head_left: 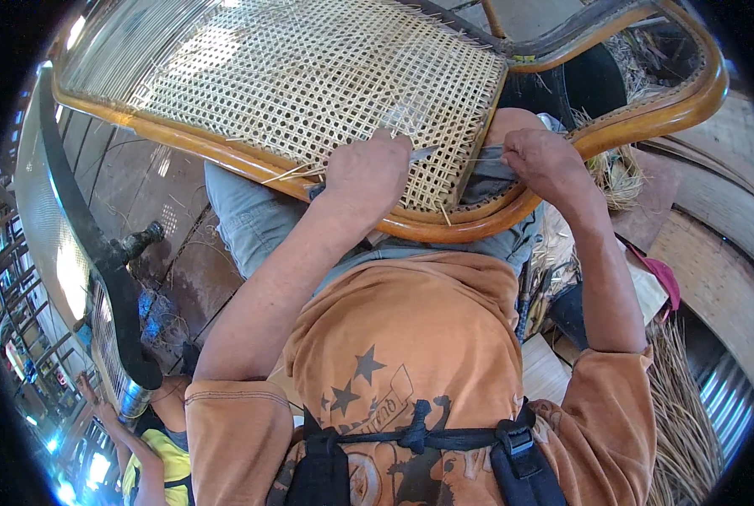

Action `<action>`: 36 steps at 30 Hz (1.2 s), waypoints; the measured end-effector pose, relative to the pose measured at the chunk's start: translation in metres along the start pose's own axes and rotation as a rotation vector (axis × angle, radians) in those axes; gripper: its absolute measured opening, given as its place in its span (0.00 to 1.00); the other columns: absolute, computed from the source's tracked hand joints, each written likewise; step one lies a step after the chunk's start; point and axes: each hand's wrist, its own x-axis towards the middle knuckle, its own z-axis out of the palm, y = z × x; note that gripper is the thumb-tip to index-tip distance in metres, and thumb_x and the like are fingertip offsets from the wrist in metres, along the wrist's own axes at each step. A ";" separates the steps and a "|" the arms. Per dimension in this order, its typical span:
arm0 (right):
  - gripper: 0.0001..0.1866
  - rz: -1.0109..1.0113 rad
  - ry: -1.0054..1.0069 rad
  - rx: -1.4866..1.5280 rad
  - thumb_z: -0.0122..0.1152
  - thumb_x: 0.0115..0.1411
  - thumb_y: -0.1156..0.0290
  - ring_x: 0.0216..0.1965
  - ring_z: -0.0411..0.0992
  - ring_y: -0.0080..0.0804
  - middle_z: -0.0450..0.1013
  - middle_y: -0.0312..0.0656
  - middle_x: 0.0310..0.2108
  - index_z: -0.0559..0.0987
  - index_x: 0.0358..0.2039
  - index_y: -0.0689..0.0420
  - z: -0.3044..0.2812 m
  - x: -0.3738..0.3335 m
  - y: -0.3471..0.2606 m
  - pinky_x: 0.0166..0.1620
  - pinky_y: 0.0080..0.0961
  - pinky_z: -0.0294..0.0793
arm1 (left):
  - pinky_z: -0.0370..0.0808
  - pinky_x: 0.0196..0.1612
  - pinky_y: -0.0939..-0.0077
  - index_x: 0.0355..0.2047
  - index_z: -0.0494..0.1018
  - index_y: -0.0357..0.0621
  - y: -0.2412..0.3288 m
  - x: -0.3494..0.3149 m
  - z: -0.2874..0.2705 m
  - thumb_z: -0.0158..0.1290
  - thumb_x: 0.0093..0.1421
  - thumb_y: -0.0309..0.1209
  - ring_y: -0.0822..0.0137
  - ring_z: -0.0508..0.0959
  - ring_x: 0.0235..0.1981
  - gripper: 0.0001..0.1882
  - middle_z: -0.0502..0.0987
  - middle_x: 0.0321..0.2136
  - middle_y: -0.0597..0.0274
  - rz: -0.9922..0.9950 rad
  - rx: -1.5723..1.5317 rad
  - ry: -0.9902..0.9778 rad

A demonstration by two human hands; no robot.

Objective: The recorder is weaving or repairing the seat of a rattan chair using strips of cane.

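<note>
A woven cane panel [335, 84] in a curved, varnished wooden frame [225, 158] lies across my lap. My left hand [364, 177] is closed round a knife [423, 154], its short pointed blade sticking out to the right over the weave; most of the handle is hidden in the fist. Beyond the panel's right edge, my right hand [545, 160] pinches a thin cane strand [484, 159] that runs left toward the blade. Loose cane ends [291, 173] stick out by the frame near my left wrist.
At the left stands another caned furniture piece with a dark frame [98, 228]. Someone in a yellow shirt [167, 460] sits at the lower left. Long cane strands [676, 405] lie in a bundle at the lower right, near a red-edged item [665, 282]. Cane scraps [620, 179] lie beyond my right hand.
</note>
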 end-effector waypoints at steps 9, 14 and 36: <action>0.06 0.273 -0.166 0.047 0.55 0.51 0.72 0.32 0.70 0.48 0.71 0.51 0.26 0.73 0.26 0.61 0.002 0.004 0.011 0.35 0.37 0.67 | 0.72 0.34 0.57 0.24 0.74 0.37 -0.006 0.016 -0.009 0.48 0.53 0.48 0.50 0.77 0.27 0.22 0.75 0.21 0.49 -0.209 -0.307 -0.264; 0.06 0.286 -0.222 0.136 0.55 0.52 0.71 0.33 0.71 0.46 0.72 0.49 0.27 0.75 0.28 0.60 0.000 0.006 0.015 0.35 0.37 0.68 | 0.73 0.36 0.57 0.25 0.76 0.36 -0.006 0.016 -0.009 0.48 0.52 0.45 0.49 0.77 0.30 0.21 0.76 0.25 0.46 -0.223 -0.273 -0.309; 0.05 0.114 0.238 -0.038 0.51 0.54 0.74 0.32 0.71 0.48 0.72 0.49 0.28 0.75 0.29 0.59 0.044 -0.007 0.035 0.36 0.34 0.70 | 0.70 0.35 0.59 0.32 0.74 0.38 -0.021 -0.020 -0.065 0.45 0.56 0.41 0.51 0.76 0.28 0.17 0.74 0.24 0.44 -0.218 0.016 -0.095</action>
